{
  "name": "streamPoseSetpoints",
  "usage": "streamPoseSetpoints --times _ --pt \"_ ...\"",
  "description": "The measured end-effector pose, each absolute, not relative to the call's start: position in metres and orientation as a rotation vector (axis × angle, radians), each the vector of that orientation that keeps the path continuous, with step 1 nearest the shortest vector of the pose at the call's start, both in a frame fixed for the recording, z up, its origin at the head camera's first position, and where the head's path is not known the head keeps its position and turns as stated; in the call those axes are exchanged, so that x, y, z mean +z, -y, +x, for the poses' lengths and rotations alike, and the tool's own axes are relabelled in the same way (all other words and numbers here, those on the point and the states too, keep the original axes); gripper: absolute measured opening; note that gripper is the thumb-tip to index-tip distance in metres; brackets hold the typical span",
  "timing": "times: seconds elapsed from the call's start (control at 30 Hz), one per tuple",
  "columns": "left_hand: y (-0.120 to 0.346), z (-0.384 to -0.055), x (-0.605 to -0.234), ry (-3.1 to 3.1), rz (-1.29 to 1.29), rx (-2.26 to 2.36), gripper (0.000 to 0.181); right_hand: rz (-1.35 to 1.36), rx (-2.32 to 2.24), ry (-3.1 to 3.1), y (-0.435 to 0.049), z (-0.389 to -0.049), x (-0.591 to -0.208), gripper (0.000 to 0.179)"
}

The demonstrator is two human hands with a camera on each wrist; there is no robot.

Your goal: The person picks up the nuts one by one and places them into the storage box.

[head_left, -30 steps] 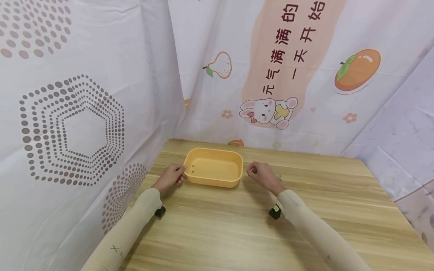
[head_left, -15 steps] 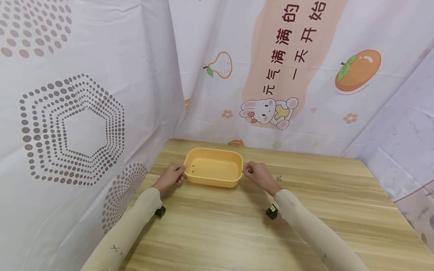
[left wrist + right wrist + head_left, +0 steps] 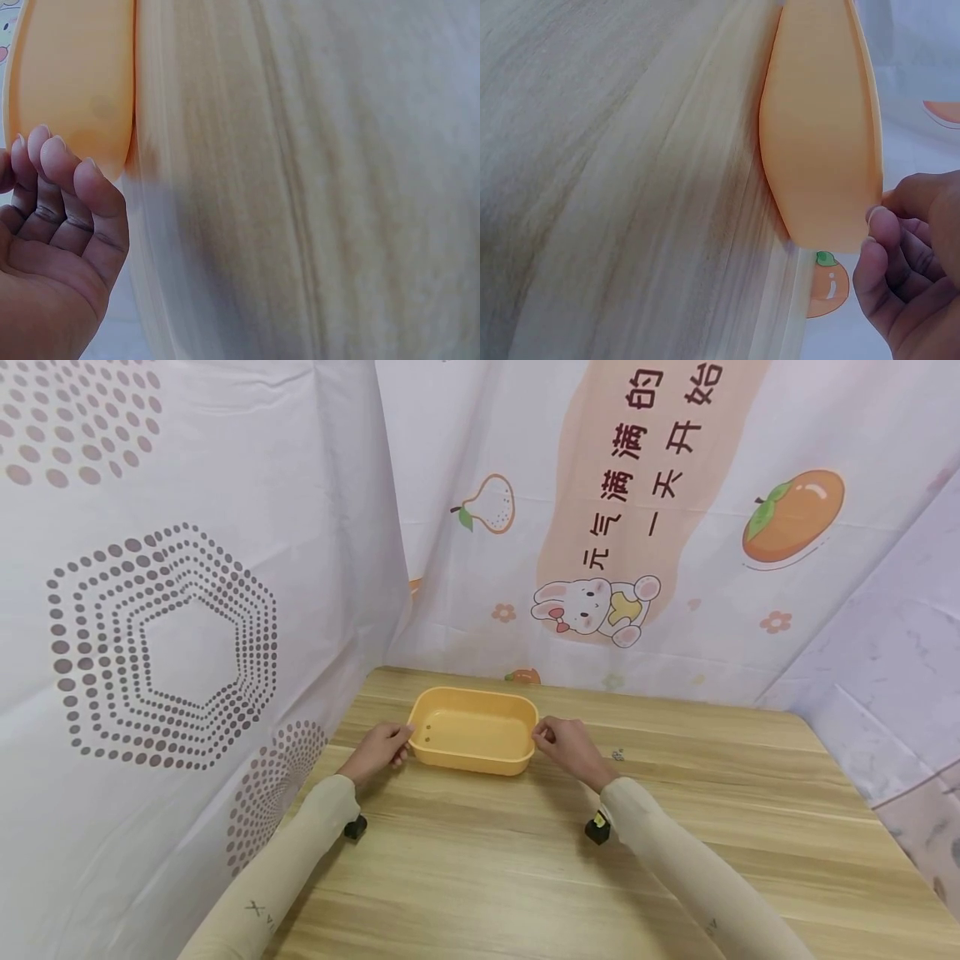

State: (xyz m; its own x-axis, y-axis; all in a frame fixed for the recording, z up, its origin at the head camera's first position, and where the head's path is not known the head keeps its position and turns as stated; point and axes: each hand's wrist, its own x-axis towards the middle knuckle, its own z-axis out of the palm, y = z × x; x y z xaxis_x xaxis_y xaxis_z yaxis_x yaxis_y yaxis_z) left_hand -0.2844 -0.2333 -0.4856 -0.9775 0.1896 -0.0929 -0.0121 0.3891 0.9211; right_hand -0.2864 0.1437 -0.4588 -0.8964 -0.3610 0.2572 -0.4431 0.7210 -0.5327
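Observation:
A shallow yellow plastic bin (image 3: 472,765), rectangular with rounded corners, sits near the back of the table in the head view. Two small dark dots mark its inner left end. My left hand (image 3: 382,748) pinches the bin's left rim; in the left wrist view the fingers (image 3: 97,187) curl up against its end, with the thumb partly cut off by the frame. At the opposite end, my right hand (image 3: 572,748) holds the right rim between thumb and fingers, also visible in the right wrist view beside the bin's wall (image 3: 821,135).
The wood-grain table (image 3: 480,877) spreads out in front of the bin and to the right. A patterned white curtain (image 3: 187,660) hangs close on the left. Another printed curtain (image 3: 480,593) stands behind the table. A small grey mark (image 3: 617,754) lies right of my right hand.
My right hand has moved left from beside the bin until its fingers are at the right rim. The left hand stays on the left rim. The bin has hardly moved.

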Motion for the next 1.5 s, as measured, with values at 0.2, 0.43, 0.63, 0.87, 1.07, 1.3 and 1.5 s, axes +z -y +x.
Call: streamPoseSetpoints --times 0.2,0.43,0.63,0.87,1.07,1.3,1.5 --pt "0.233 -0.287 -0.487 -2.465 0.172 1.633 0.042 0.654 0.924 2.778 -0.144 -0.287 -0.458 0.005" --pt "0.234 -0.289 -0.487 -2.470 0.161 1.624 0.041 0.651 0.916 2.774 -0.149 -0.289 -0.460 0.005" --pt "0.235 -0.290 -0.490 -2.474 0.176 1.631 0.042 0.597 0.866 2.806 -0.158 -0.289 -0.463 0.007" --pt "0.235 -0.290 -0.492 -2.466 0.184 1.635 0.044 0.569 0.860 2.832 -0.174 -0.287 -0.471 0.006" --pt "0.235 -0.290 -0.492 -2.465 0.192 1.638 0.042 0.543 0.867 2.844 -0.190 -0.286 -0.477 0.006" --pt "0.234 -0.289 -0.491 -2.474 0.198 1.636 0.042 0.508 0.838 2.843 -0.206 -0.291 -0.487 0.005" --pt "0.234 -0.290 -0.493 -2.470 0.218 1.639 0.043 0.497 0.837 2.857 -0.214 -0.290 -0.487 0.005"
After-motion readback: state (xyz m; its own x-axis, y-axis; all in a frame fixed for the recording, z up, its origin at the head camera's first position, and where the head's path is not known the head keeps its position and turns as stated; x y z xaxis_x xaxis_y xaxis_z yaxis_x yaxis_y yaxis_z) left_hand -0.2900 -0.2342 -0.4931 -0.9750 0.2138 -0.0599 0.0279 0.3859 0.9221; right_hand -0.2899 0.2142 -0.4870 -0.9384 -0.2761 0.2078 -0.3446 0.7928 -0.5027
